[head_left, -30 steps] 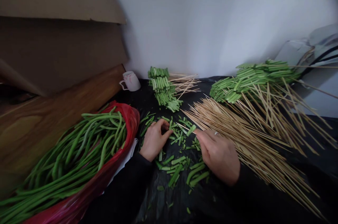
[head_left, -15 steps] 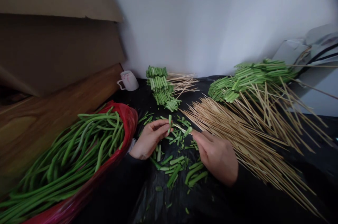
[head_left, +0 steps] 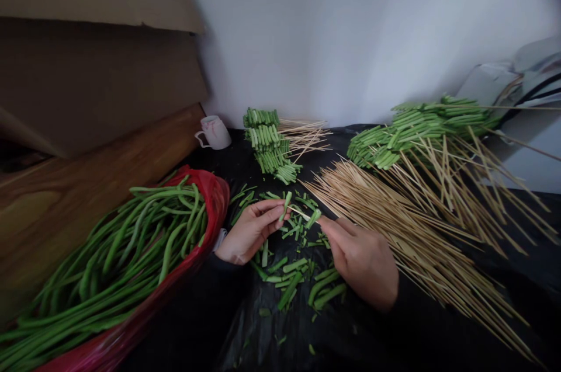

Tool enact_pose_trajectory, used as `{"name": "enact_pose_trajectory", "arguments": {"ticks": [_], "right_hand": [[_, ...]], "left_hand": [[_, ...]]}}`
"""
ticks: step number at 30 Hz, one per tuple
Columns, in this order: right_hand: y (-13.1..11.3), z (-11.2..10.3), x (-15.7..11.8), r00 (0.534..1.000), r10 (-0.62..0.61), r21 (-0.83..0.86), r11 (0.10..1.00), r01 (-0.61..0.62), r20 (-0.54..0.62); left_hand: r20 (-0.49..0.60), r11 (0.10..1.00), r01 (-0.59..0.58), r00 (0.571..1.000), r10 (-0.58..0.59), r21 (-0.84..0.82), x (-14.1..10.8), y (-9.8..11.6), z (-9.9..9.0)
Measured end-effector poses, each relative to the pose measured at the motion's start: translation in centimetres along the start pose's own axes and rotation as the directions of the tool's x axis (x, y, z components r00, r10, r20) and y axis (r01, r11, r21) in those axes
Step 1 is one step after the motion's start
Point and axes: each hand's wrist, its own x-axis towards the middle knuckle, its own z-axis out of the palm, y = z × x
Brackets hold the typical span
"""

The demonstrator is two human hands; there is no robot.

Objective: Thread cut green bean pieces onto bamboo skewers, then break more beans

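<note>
Between its thumb and fingers, my left hand (head_left: pixel 255 230) pinches a short green bean piece (head_left: pixel 286 206), held nearly upright and leaning right. My right hand (head_left: pixel 362 261) is closed around a thin wooden skewer (head_left: pixel 300 212), whose far end meets the bean piece in my left hand. Another bean piece (head_left: pixel 313 219) is on the skewer, right at my right fingertips. Cut bean pieces (head_left: pixel 291 290) lie scattered on the black plastic sheet (head_left: pixel 263 343) below and between the hands.
A red bag (head_left: pixel 218 197) of long green beans (head_left: pixel 127 243) is at left, with a mug (head_left: pixel 214 132) behind it. Loose skewers (head_left: pixel 394 220) spread at right. Skewered beans lie in a stack (head_left: pixel 267 141) at the back and a pile (head_left: pixel 421 129) at back right.
The bean piece in my left hand has tilted to the right and now meets the skewer tip. My right hand has hardly moved. The view has shifted slightly.
</note>
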Motion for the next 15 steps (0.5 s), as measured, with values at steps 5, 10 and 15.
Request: {"name": "enact_pose_trajectory", "arguments": {"ticks": [5, 10, 15], "right_hand": [[0.07, 0.08, -0.07, 1.0, 0.004, -0.004, 1.0, -0.004, 0.001], [0.06, 0.07, -0.1, 1.0, 0.011, 0.004, 1.0, -0.011, 0.018], [-0.02, 0.12, 0.02, 1.0, 0.012, 0.002, 1.0, -0.012, 0.018]], "left_hand": [[-0.009, 1.0, -0.006, 1.0, 0.007, 0.016, 0.03, -0.05, -0.04], [-0.014, 1.0, -0.007, 1.0, 0.007, 0.026, 0.05, -0.09, -0.13], [-0.02, 0.999, -0.024, 0.999, 0.025, 0.042, 0.11, -0.16, -0.22]]}}
